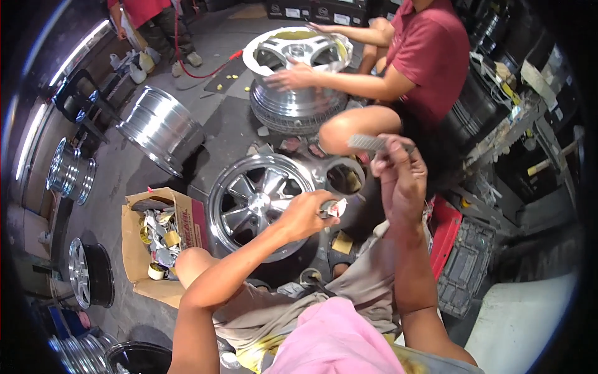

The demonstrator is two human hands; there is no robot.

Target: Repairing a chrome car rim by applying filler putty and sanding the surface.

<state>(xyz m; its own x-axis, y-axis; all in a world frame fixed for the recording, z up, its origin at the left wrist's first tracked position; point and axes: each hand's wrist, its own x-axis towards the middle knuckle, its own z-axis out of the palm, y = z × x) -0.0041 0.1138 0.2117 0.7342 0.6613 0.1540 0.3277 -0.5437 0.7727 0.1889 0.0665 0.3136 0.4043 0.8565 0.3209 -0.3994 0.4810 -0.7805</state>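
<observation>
My left hand [306, 215] is closed around a small metal tool with a scrap of white paper or tape at its tip, held just right of a polished alloy wheel [258, 202] lying face up on the floor. My right hand [398, 174] is raised higher and pinches a flat grey strip [369, 143] by its right end. The two hands are a short way apart. My knees and beige shorts show below them.
A person in a red shirt [430, 50] squats opposite, both hands on another wheel [298, 53] stacked on rims. A cardboard box [187, 215] of tape scraps sits at left. More rims lie at left; a black crate [464, 268] stands at right.
</observation>
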